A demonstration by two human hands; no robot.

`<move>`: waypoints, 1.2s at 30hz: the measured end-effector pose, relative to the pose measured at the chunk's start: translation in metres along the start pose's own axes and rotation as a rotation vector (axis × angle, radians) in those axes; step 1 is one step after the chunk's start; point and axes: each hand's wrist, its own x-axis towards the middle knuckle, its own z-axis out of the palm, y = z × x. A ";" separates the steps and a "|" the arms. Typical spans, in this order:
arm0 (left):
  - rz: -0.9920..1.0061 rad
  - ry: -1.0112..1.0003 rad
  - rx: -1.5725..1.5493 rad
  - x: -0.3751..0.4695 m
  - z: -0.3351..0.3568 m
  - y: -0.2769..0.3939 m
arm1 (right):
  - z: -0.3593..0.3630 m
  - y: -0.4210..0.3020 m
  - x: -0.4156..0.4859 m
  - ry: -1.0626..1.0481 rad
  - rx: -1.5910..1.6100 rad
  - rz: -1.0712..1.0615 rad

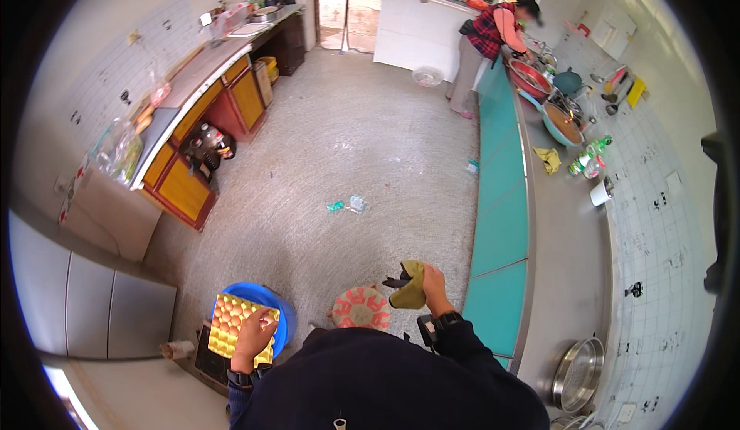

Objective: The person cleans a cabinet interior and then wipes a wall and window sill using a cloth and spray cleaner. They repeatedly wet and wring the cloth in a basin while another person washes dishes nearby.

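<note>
My left hand point(256, 334) is over a yellow egg tray point(224, 343), its fingers at the right-hand side among the eggs. Whether they grip an egg or only touch the tray, I cannot tell. Brown eggs point(231, 317) fill the far part of the tray, and the near cups hold none. A blue plastic bucket point(287, 314) stands partly beneath the tray. In my right hand point(435, 288) is an olive-green cloth point(411, 291), with a dark item point(394, 282) poking out on its left. Below that hand sits a round stool point(361, 309) with a red-patterned top.
Turquoise cabinets point(498, 222) with a steel counter point(563, 245) run along my right. A co-worker point(491, 36) leans over its far end, near a red basin point(529, 80). Wrappers point(356, 204) lie on the floor. On the left are a wooden counter point(199, 74) and dark bottles point(205, 149).
</note>
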 end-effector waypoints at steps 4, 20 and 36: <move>0.131 -0.089 0.133 0.075 -0.002 0.009 | -0.030 0.001 -0.008 0.144 -0.064 0.048; 0.260 -0.277 0.093 0.405 -0.058 -0.027 | 0.137 -0.043 0.073 0.269 -0.137 0.214; 0.271 -0.428 0.097 0.510 -0.091 -0.012 | 0.228 -0.100 0.134 0.328 -0.035 0.242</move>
